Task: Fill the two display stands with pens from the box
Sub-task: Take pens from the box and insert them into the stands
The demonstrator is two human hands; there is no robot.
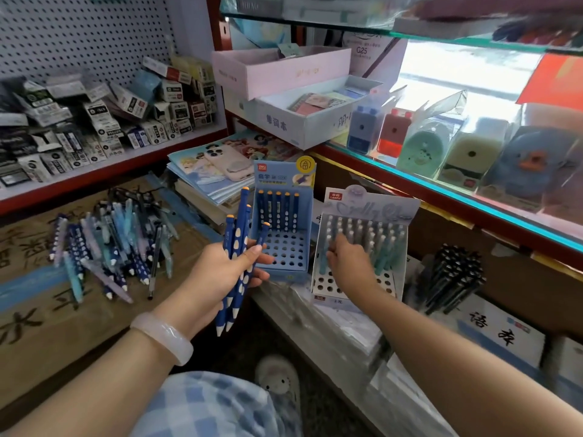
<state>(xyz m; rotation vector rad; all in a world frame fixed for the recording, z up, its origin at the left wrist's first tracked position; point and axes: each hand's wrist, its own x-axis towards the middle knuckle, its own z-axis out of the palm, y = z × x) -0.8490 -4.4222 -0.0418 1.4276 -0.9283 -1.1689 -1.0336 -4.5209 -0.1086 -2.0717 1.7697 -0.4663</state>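
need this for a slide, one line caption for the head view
Left hand holds dark blue pens; right hand reaches into the pale stand.

The left hand point(220, 272) has its fingers curled in a grip, while the right hand point(350, 263) reaches forward, palm down.

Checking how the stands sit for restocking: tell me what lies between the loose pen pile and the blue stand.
In the head view, the left hand gripping a bunch of dark blue pens lies between the loose pen pile and the blue stand.
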